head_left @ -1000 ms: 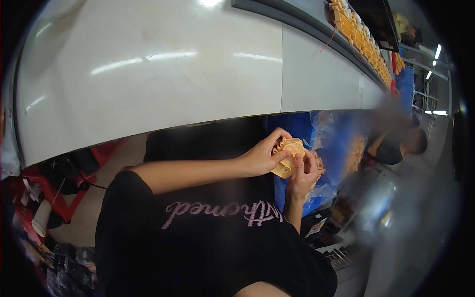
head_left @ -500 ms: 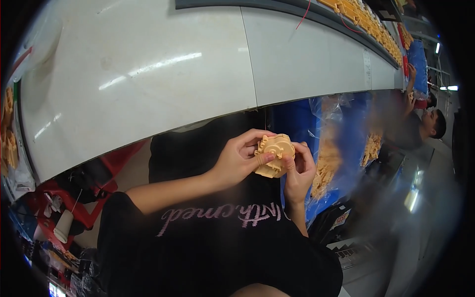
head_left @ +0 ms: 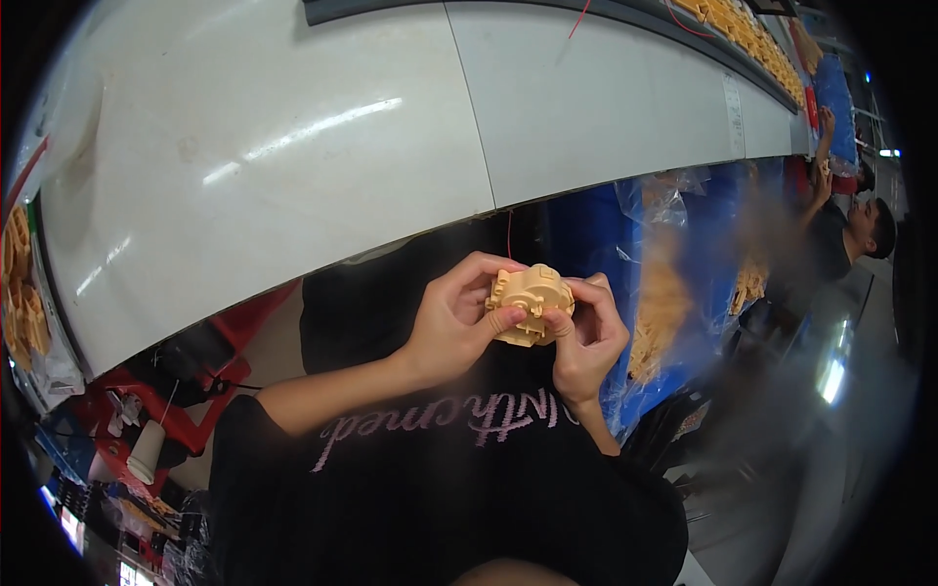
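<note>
Between my two hands is a tan moulded plastic part (head_left: 533, 293), roundish, with small knobs along its left edge and a raised detail at its middle. My left hand (head_left: 459, 311) is closed on its left side, thumb on the face and fingers behind. From the other side my right hand (head_left: 590, 337) grips it, the thumb pressing near the raised middle. The part is held in front of my chest, just off the near edge of the table. Its back and the fingertips behind it are hidden.
A pale table (head_left: 322, 117) spans the top, with a dark rail (head_left: 391, 8) and a row of tan parts (head_left: 752, 34) beyond. To the right, a blue bin (head_left: 591, 239) and plastic-lined tan pieces (head_left: 660, 313). Tan parts (head_left: 24, 283) lie far left. Another person (head_left: 845, 234) works far right.
The part has tilted and turned slightly in my hands, showing more of its upper side. Both hands keep their grip. The whole view has shifted a little.
</note>
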Demonstrator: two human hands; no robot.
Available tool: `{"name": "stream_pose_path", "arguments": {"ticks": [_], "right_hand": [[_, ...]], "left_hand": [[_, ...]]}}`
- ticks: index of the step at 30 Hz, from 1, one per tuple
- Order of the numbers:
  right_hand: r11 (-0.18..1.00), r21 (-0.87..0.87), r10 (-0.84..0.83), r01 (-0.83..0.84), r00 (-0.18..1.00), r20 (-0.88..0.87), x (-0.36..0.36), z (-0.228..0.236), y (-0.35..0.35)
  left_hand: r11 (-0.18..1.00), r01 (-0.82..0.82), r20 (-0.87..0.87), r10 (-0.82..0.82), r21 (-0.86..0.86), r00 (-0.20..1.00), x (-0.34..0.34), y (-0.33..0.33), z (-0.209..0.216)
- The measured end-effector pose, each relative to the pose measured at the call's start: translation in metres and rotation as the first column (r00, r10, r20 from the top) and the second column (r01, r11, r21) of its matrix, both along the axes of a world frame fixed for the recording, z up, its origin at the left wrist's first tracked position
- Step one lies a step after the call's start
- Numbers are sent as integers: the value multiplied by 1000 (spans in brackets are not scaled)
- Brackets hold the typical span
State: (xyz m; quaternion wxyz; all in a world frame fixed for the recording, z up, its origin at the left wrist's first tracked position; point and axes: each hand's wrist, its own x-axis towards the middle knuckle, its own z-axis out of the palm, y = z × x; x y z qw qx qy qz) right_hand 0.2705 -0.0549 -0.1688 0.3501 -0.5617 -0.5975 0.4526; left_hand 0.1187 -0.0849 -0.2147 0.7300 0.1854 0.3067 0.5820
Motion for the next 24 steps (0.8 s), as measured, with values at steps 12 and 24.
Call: {"name": "stream_pose_path", "arguments": {"ticks": [12, 24], "right_hand": [[995, 75, 68, -59, 991, -118, -18, 11, 16], [878, 410, 260, -246, 965, 23, -15, 31, 16]], "left_hand": [[999, -44, 54, 42, 23, 998, -11, -3, -14], [915, -97, -16, 113, 392, 993, -43, -2, 12]]}}
